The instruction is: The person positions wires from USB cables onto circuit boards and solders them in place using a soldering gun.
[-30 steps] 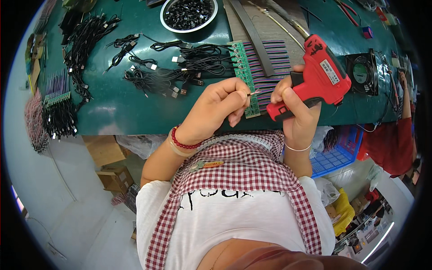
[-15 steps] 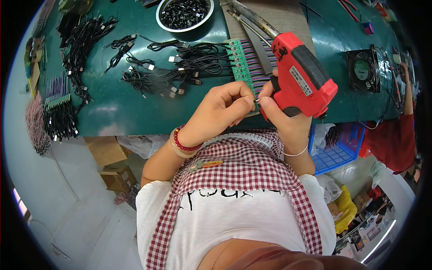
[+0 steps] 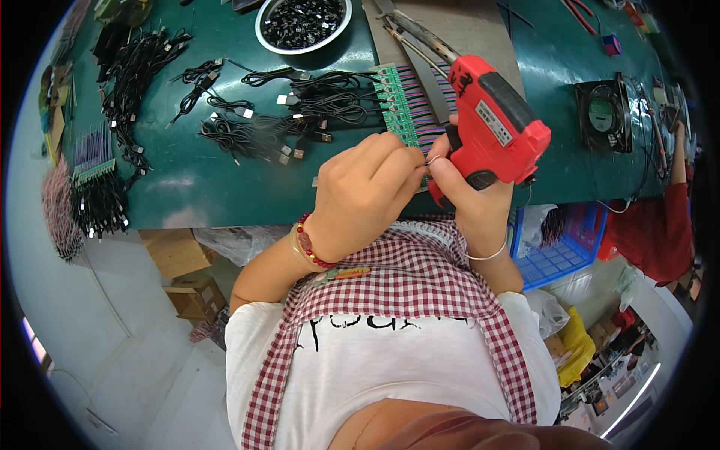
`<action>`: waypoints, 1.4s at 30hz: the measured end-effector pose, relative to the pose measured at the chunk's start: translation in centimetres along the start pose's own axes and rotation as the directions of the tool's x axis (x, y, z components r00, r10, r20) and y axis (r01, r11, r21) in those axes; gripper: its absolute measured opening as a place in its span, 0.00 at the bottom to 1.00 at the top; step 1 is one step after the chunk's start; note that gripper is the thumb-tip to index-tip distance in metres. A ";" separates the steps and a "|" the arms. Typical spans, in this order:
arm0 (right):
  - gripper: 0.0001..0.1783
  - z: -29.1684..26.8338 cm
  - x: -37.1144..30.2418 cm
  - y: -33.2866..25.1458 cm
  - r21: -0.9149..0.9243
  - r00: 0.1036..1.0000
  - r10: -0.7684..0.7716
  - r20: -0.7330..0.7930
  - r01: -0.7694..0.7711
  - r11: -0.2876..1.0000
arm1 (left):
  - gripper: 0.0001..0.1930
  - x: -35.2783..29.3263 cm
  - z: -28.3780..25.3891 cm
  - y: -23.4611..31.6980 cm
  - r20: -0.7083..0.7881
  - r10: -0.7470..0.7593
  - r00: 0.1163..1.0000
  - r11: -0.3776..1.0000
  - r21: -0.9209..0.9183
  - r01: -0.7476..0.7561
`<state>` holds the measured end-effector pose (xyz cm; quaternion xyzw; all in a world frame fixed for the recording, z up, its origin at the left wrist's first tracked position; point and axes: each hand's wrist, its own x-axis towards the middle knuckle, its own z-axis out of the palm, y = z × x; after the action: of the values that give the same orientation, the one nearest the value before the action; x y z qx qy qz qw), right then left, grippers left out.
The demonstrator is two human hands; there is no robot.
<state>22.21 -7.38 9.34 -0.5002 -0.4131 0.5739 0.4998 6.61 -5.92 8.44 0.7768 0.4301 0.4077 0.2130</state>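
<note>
My right hand (image 3: 474, 196) grips a red and black soldering gun (image 3: 501, 124), its barrel slanting up and left over the table. The thumb and index finger of that hand also pinch a thin wire (image 3: 433, 160). Closed beside it, fingertips together at the wire, is my left hand (image 3: 367, 180); what lies within its fingers is hidden. Just beyond both hands lies a green circuit board strip (image 3: 397, 105), its near end partly covered by them. Coloured wires (image 3: 421, 97) run off its right side, and black USB cables (image 3: 330, 101) lead away on its left.
A white bowl (image 3: 259, 30) of small black parts stands at the back. Bundled cables (image 3: 135, 90) lie at the left, beside another wired board (image 3: 94, 172). A black fan (image 3: 604, 116) sits right. Below the table edge is a blue crate (image 3: 559, 259); a person in a red sleeve (image 3: 652, 232) is far right.
My left hand has rolled over, showing more of its back, its fingers still closed near the wire. The soldering gun and my right hand have shifted slightly left.
</note>
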 end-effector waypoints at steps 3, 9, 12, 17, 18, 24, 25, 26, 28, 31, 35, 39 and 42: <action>0.26 0.0 0.1 0.3 -0.122 1.000 -0.017 -0.009 0.016 0.992 | 0.11 -0.1 0.5 -0.4 -0.068 0.076 0.995 0.996 0.052 -0.072; 0.27 0.6 0.0 0.5 -0.007 0.998 -0.017 -0.054 0.016 1.000 | 0.10 -0.6 0.8 -0.2 -0.112 0.040 0.993 0.997 0.065 -0.033; 0.21 0.7 -0.1 1.0 0.063 0.995 -0.012 -0.101 0.018 0.998 | 0.09 -1.1 1.4 0.1 -0.160 0.010 0.987 0.996 0.088 0.005; 0.27 0.8 -0.4 1.1 -0.067 0.987 -0.039 -0.155 0.029 0.997 | 0.07 -0.4 1.5 -0.4 -0.126 -0.133 0.983 0.988 -0.096 0.121; 0.27 0.6 -0.4 1.0 -0.066 0.987 -0.038 -0.155 0.028 0.997 | 0.06 -0.3 1.2 -0.5 -0.055 -0.178 0.983 0.974 -0.150 0.168; 0.24 -2.2 -1.3 0.8 -0.110 0.975 -0.104 -0.195 0.084 0.990 | 0.04 1.0 0.1 -4.5 0.050 -0.133 0.990 0.985 0.116 0.126; 0.24 -2.7 -1.6 0.9 -0.108 0.975 -0.102 -0.196 0.082 0.991 | 0.04 1.1 0.3 -4.9 0.089 -0.073 0.993 0.981 0.184 0.055; 0.24 -3.1 -2.0 0.9 -0.048 0.980 -0.063 -0.191 0.054 0.997 | 0.05 1.3 0.5 -4.8 0.084 -0.080 0.993 0.971 0.233 0.058; 0.24 -4.0 -3.0 1.0 -0.028 0.979 0.016 -0.205 -0.022 0.999 | 0.05 1.2 0.7 -5.0 0.102 -0.076 0.992 0.963 0.267 0.046; 0.23 -6.6 -4.5 2.5 -0.069 0.991 0.015 -0.134 -0.025 0.997 | 0.05 1.3 0.6 -5.3 0.128 -0.068 0.989 0.949 0.315 0.025; 0.22 -8.6 -6.3 4.4 -0.145 0.999 -0.019 -0.051 0.011 0.989 | 0.06 1.4 0.7 -5.3 0.139 -0.050 0.989 0.940 0.342 -0.001; 0.21 -9.5 -7.4 5.9 -0.278 0.999 -0.039 0.000 0.037 0.960 | 0.06 1.5 0.7 -5.5 0.155 -0.046 0.987 0.930 0.366 -0.014; 0.21 -9.6 -7.8 6.2 -0.338 0.999 -0.038 0.033 0.048 0.940 | 0.06 1.5 0.6 -5.5 0.169 -0.047 0.985 0.931 0.365 -0.018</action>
<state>30.69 -16.29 3.00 -0.5618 -0.5229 0.4900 0.4134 4.86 -1.64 5.02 0.8323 0.4838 0.2493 0.1049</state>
